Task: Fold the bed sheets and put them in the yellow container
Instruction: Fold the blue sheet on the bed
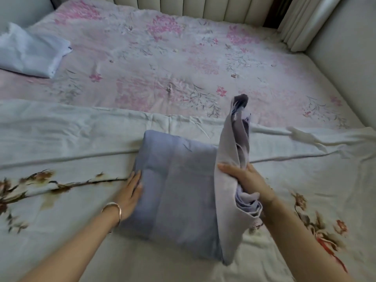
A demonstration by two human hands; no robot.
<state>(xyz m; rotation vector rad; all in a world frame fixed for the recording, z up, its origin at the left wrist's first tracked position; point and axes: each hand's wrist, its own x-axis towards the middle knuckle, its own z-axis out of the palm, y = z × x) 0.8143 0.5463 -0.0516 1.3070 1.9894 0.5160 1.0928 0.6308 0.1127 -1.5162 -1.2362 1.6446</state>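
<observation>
A blue-grey bed sheet (175,192), folded into a thick rectangle, lies on the bed in front of me. My left hand (130,192), with a bangle at the wrist, rests with straight fingers against the sheet's left edge. My right hand (246,180) grips the sheet's right flap and holds it lifted upright, its layered edges showing below my palm. The yellow container is not in view.
The sheet lies on a pale green spread (61,139) printed with brown branches and flowers. Beyond it is a pink floral bed cover (183,58). A folded white-blue sheet (30,51) sits at the far left. A padded headboard (203,5) and side panels border the bed.
</observation>
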